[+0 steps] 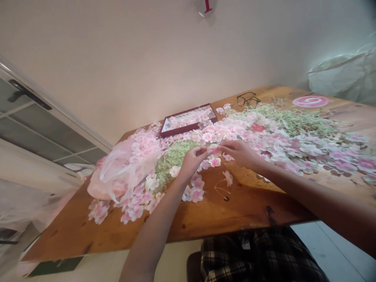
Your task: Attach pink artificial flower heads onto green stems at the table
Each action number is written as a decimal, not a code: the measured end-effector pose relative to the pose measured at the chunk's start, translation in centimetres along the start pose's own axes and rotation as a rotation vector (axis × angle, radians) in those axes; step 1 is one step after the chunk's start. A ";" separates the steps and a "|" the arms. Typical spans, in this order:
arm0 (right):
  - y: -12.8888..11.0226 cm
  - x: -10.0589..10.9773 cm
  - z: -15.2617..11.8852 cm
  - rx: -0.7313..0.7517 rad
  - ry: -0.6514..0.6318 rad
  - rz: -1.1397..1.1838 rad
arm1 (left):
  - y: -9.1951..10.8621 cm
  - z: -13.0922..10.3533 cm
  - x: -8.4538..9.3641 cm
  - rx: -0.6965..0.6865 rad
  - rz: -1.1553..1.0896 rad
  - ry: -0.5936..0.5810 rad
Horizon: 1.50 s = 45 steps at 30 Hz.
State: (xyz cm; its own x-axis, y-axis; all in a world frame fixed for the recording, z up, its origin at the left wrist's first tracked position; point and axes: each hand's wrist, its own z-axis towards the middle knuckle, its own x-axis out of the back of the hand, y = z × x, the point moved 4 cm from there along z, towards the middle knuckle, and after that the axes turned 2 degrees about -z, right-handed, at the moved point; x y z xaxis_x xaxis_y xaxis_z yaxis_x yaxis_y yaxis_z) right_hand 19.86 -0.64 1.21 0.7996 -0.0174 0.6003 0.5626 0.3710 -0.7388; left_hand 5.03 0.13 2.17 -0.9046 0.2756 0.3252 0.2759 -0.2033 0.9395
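Observation:
Between my two hands, over the middle of the table, is a pale pink artificial flower (214,149). The fingertips of my left hand (194,157) pinch it from the left. From the right, the fingers of my right hand (238,152) close on its other edge. Just below lies another pink-centred blossom (215,161) among loose petals. Nearer to me, a single pale flower (228,178) rests on the wood beside thin curved stems (221,188). A clump of pale green artificial stems (175,155) lies left of my hands.
A dark-red-rimmed box (188,127) holding blossoms stands against the wall. A plastic bag of flowers (123,168) lies on the left. Glasses (248,101), a pink round sign (310,101) and more green stems (299,119) are at the back right of the wooden table (205,223).

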 end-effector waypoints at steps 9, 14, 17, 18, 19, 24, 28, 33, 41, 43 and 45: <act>-0.1 0.0 -0.1 -0.063 -0.011 0.009 | -0.1 0.0 0.0 -0.011 0.011 0.010; -0.9 -0.2 -0.4 -0.015 -0.042 0.060 | -0.6 0.3 0.2 -0.011 0.036 -0.007; -0.3 -0.1 -0.2 -0.018 -0.025 0.062 | -1.2 1.0 1.8 -0.032 0.047 0.065; 0.1 0.0 0.0 -0.029 -0.010 0.041 | -1.5 1.3 2.7 -0.039 0.058 0.119; 0.6 0.0 0.2 -0.043 0.013 0.009 | -1.9 1.6 3.7 -0.048 0.054 0.203; 0.9 -1.9 2.1 0.047 -0.041 -0.206 | -3.5 2.5 7.4 -0.046 0.034 0.437; -0.1 -4.9 3.5 0.153 -0.189 -0.394 | -3.6 2.5 7.6 -0.069 0.050 0.447; -0.7 -5.9 4.3 0.237 -0.138 -0.458 | -3.2 2.3 6.9 -0.085 0.012 0.411; 1.4 -4.9 5.8 -0.109 -0.040 0.044 | -3.3 2.4 6.5 -0.069 0.048 0.403; 1.8 -5.3 5.9 -0.244 -0.059 0.309 | -3.5 2.5 6.4 -0.070 0.048 0.391; 1.6 -5.5 5.7 -0.306 -0.084 0.479 | -3.6 2.5 6.3 -0.078 0.037 0.375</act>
State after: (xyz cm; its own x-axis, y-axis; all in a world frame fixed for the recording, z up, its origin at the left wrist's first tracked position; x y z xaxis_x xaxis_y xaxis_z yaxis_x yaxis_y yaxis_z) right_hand 15.15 5.38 -1.51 0.9680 0.1649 0.1893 0.1864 0.0334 -0.9819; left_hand -0.81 4.94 1.08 -0.9545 -0.0936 0.2831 0.2981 -0.2818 0.9120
